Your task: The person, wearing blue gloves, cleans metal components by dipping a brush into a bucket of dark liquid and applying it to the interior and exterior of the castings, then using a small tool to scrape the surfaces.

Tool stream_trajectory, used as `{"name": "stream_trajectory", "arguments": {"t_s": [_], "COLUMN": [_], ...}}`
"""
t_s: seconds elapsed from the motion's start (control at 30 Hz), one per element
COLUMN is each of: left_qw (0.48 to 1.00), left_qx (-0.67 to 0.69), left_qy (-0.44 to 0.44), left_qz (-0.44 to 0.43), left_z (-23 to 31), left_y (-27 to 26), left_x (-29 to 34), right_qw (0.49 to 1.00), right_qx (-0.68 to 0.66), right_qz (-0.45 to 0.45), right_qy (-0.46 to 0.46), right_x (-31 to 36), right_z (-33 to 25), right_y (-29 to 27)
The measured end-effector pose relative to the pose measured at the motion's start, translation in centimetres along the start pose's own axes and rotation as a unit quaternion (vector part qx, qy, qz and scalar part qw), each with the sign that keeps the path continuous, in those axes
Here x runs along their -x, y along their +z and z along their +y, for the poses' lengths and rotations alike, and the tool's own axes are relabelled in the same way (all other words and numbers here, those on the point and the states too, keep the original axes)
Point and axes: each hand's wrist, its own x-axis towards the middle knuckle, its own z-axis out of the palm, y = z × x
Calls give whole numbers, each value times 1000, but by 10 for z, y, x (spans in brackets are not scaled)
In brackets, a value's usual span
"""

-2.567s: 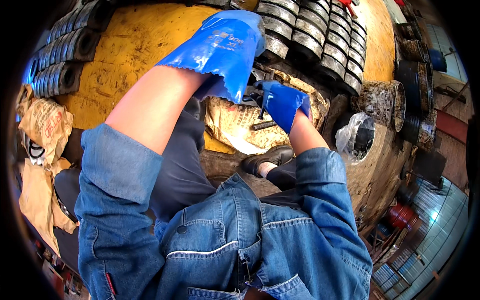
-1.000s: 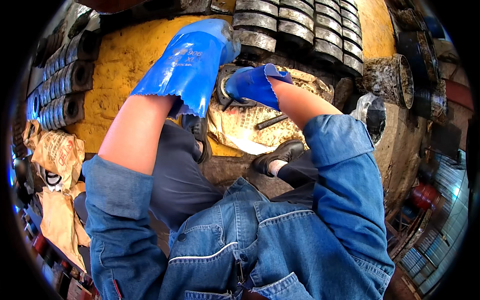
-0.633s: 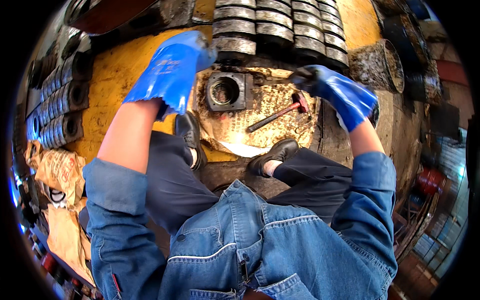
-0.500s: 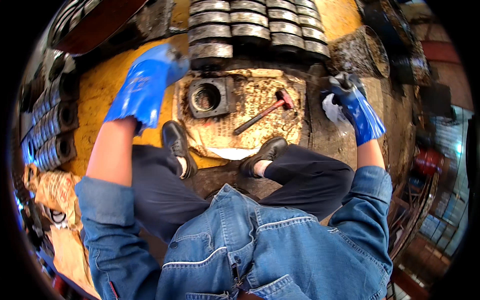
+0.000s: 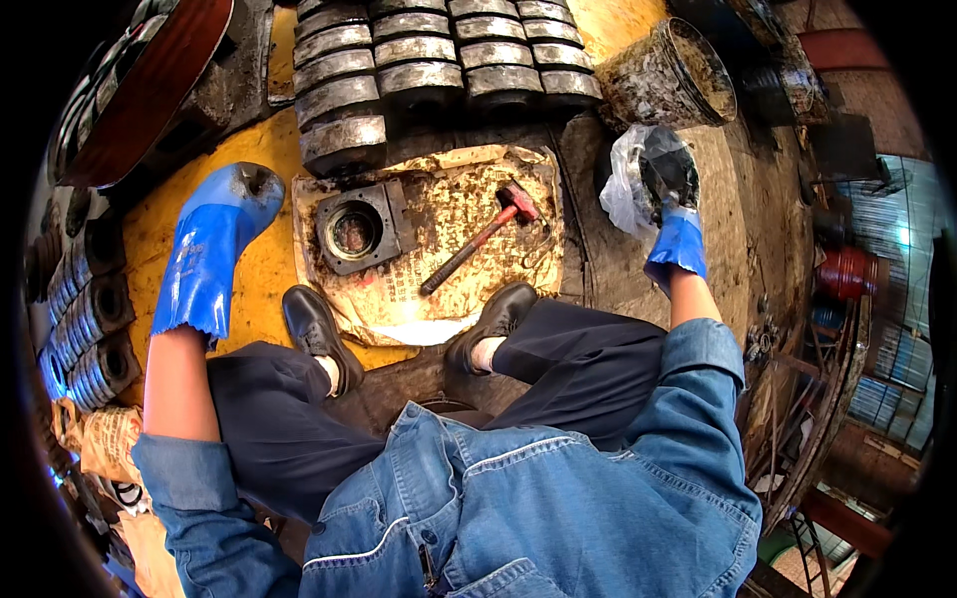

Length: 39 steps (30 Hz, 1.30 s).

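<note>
1. Roughly right of centre sits a clear plastic bag w/ a dark, rounded mass inside, on the grimy brown floor.
2. R hand, in a blue glove w/ dark, dirty fingers, is at the bag's near edge, overlapping the dark mass; can't tell if fingers are wide, narrow or gripping.
3. L hand, same kind of glove, is over the yellow surface, well apart from the bag. Fingers look bent & partly hidden; can't tell how wide or if holding anything.
4. Btwn hands: stained paper sheet. On its L part, a squarish metal block w/ round bore; on its R part, a hammer, red head twd upper R, handle slanting down L.
5. Dark shoes at the sheet's near edge, one per side.
6. Beyond the sheet, rows of stacked metal pcs; just beyond the bag, a grimy bucket.
7. Far L: dark blocks w/ round holes. Far R: red drum.
</note>
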Motion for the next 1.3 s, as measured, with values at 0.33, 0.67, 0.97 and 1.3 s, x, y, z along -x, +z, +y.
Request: {"name": "stream_trajectory", "arguments": {"t_s": [0.33, 0.67, 0.97, 1.3], "left_qw": [998, 999, 1000, 998], "left_qx": [41, 0, -2, 33], "left_qy": [44, 16, -25, 27], "left_qz": [27, 46, 10, 37], "left_z": [-16, -21, -23, -29], "left_y": [11, 8, -17, 8], "left_x": [-5, 1, 19, 8], "right_qw": [984, 961, 723, 715], "right_qx": [129, 139, 142, 218], "right_qz": [-116, -219, -466, -502], "right_qy": [-33, 93, -490, -435], "right_x": [-20, 108, 224, 218], "right_z": [-35, -150, -150, -159], "right_y": [84, 110, 256, 291]}}
